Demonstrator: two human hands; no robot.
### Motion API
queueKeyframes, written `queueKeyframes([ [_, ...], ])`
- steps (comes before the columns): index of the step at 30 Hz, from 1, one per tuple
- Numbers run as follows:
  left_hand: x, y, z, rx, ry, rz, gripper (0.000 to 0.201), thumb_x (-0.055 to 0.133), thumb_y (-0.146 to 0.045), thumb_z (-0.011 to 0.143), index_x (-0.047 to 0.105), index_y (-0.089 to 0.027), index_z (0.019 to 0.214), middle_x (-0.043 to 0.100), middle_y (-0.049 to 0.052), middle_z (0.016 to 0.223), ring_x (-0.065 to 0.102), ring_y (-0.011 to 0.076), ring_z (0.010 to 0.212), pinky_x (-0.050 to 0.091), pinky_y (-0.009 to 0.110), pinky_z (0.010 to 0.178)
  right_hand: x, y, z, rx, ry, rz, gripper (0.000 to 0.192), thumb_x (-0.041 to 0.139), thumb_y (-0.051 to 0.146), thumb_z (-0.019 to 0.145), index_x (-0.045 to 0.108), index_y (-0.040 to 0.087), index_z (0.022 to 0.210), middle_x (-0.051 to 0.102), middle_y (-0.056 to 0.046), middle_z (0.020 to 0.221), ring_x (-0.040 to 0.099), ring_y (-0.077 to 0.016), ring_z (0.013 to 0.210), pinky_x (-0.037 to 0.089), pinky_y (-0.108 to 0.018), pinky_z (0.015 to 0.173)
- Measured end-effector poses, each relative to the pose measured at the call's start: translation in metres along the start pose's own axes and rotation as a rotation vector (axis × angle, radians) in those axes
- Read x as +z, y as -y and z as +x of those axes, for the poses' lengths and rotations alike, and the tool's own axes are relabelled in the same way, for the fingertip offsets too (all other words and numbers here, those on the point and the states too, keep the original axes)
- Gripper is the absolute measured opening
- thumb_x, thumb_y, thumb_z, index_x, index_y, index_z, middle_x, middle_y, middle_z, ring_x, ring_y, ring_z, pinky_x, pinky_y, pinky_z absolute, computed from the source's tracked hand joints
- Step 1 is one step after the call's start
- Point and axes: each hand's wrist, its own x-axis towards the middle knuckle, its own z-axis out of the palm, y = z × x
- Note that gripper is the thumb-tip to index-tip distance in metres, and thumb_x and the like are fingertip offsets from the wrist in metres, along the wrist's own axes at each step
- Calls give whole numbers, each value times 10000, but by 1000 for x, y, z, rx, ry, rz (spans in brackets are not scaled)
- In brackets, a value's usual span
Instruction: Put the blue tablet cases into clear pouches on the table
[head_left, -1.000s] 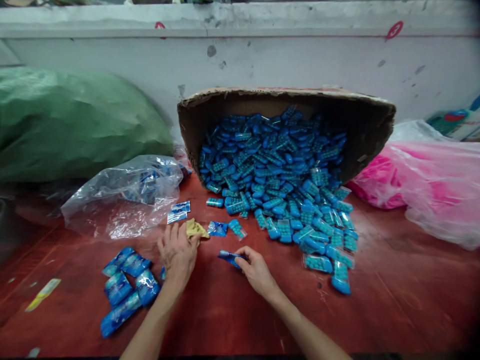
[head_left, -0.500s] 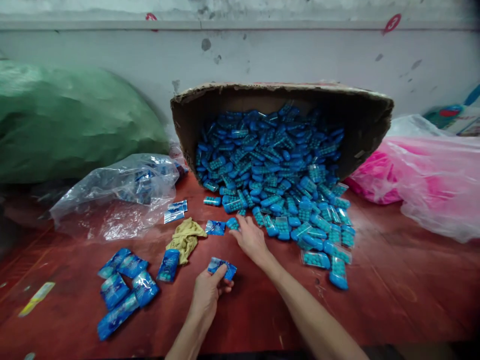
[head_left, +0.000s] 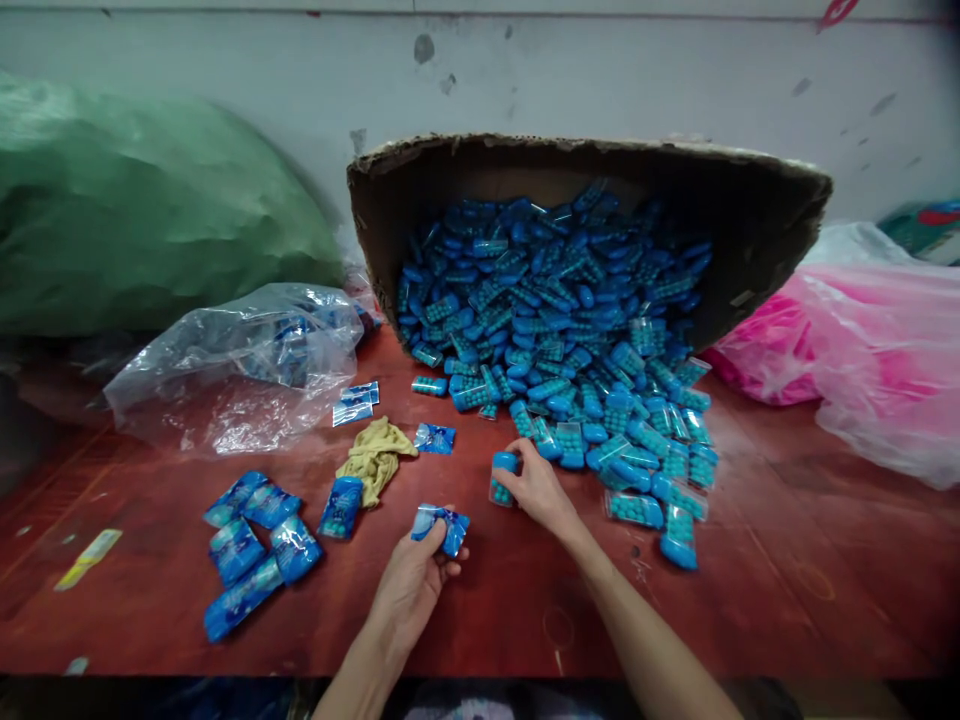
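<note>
Two hands over red table (head_left: 787, 590) | head view: left hand (head_left: 409, 590) closed round blue packet (head_left: 441, 527), lifted just above tabletop | right hand (head_left: 541, 487) pinching blue capsule pack (head_left: 502, 477) at near edge of pile (head_left: 570, 330) spilling from tipped cardboard box (head_left: 750, 215) | yellow cloth (head_left: 373, 458) nearby

Your left hand (head_left: 415, 585) pinches a small blue printed plastic sachet (head_left: 440, 527) just above the red-brown wooden table (head_left: 787, 590), near its front edge. Your right hand (head_left: 541, 487) grips a small clear packet of blue beads (head_left: 502, 477) at the near fringe of the spilled heap of blue bead packets (head_left: 570, 340), which pours from a tipped brown cardboard box (head_left: 757, 230) at the table's back edge. A crumpled yellow cloth (head_left: 375, 458) lies left of your hands, with a cluster of filled blue sachets (head_left: 251, 550) toward the front left corner.
</note>
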Motion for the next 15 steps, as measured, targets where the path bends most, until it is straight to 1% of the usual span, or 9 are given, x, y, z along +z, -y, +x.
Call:
queueKeyframes([
  [1, 0, 0, 1, -2, -3, 1, 149, 604, -163, 706, 568, -133, 848, 636, 17, 624, 620, 134, 530, 433, 184, 405, 2, -4, -6, 29, -5, 46, 197, 480, 316, 731, 449, 188, 877, 491, 49, 629, 512, -118, 518, 439, -236, 467],
  [3, -1, 1, 1, -3, -3, -4, 128, 616, -177, 698, 567, -137, 809, 650, 26, 656, 645, 162, 602, 471, 208, 448, 7, -9, -16, 76, -10, 135, 267, 434, 358, 758, 419, 184, 960, 487, 56, 641, 500, -98, 449, 432, -216, 379],
  [5, -1, 1, 0, -6, -10, -17, 117, 625, -186, 691, 567, -140, 782, 662, 31, 685, 655, 184, 667, 503, 243, 509, 11, -11, -25, 107, -19, 290, 356, 439, 363, 759, 384, 197, 1069, 498, 49, 696, 514, -87, 453, 445, -202, 354],
  [7, -2, 0, -2, -18, -23, -32, 112, 630, -184, 687, 568, -144, 772, 672, 35, 707, 658, 197, 703, 517, 276, 563, 12, -10, -34, 144, -26, 483, 409, 492, 348, 739, 387, 204, 1107, 504, 45, 710, 524, -81, 480, 465, -190, 369],
  [8, -2, 0, -3, -29, -24, -39, 106, 631, -182, 686, 567, -145, 761, 675, 37, 706, 659, 201, 707, 517, 285, 577, 12, -9, -39, 169, -31, 578, 408, 523, 339, 724, 406, 198, 1089, 505, 45, 698, 523, -79, 484, 469, -185, 373],
  [10, -1, 0, -4, -53, -22, -49, 94, 631, -183, 687, 558, -146, 733, 675, 39, 687, 658, 202, 687, 512, 290, 574, 12, -6, -48, 220, -34, 714, 354, 571, 327, 700, 435, 182, 993, 510, 46, 676, 521, -78, 485, 471, -181, 370],
  [12, 0, 1, -5, -60, -37, -67, 84, 621, -181, 697, 545, -147, 705, 663, 29, 642, 650, 181, 632, 502, 272, 543, 13, -3, -57, 262, -32, 818, 310, 596, 326, 688, 422, 183, 901, 514, 48, 676, 524, -79, 481, 472, -184, 360],
  [13, 1, 1, -5, -57, -58, -81, 77, 614, -174, 704, 542, -147, 700, 653, 19, 615, 639, 161, 595, 493, 254, 522, 14, -1, -61, 279, -28, 868, 304, 600, 328, 690, 411, 187, 882, 512, 50, 678, 526, -79, 477, 477, -190, 358],
  [15, 4, 2, -5, -38, -110, -125, 56, 595, -147, 718, 540, -150, 707, 627, -7, 572, 604, 117, 518, 466, 214, 472, 16, 3, -68, 304, -30, 951, 338, 599, 327, 700, 399, 202, 943, 509, 55, 691, 530, -78, 471, 487, -201, 361],
])
